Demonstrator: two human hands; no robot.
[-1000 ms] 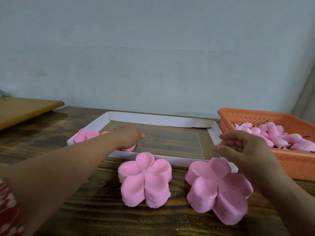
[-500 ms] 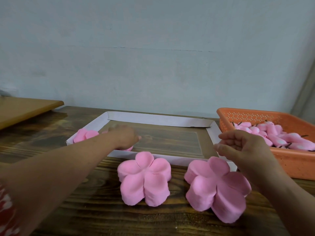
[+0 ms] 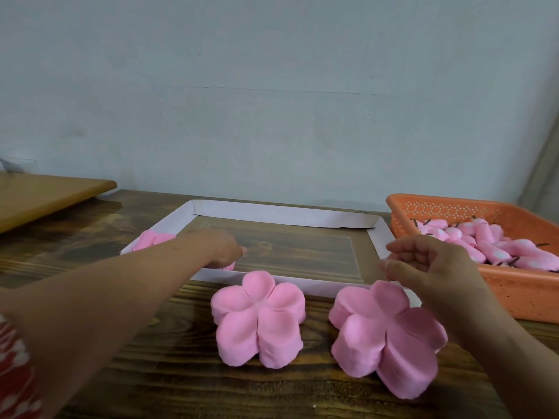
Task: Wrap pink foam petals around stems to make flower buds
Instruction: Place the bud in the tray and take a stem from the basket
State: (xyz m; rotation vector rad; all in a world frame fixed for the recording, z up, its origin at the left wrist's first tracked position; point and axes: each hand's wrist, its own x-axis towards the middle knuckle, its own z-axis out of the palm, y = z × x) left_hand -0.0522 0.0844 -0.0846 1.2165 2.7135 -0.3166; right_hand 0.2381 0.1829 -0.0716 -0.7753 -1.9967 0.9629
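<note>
A: Item one, left hand. State?

B: Reached into the white paper tray, knuckles toward the camera. Its fingertips point away, so whether they pinch anything cannot be told. A sliver of pink petal shows just under the palm; likely the piece being fetched.

A: Item two, right hand.

B: Hovers with fingers loosely curled, holding nothing, thumb apart from the forefinger. Probably waiting to receive a petal.

A: Stock nearest those fingers?

B: Right petal stack directly below them; left petal stack between the two hands. More pink petals beyond the left wrist, at the tray's left corner.

A: Finished goods?

B: Buds with dark stems, piled in the orange basket, just right of the right knuckles. Short drop-off.

A: Edges, room?

B: The tray's low front wall lies between the left fingers and both stacks; lift over it. The tray floor ahead of the fingertips is open.
</note>
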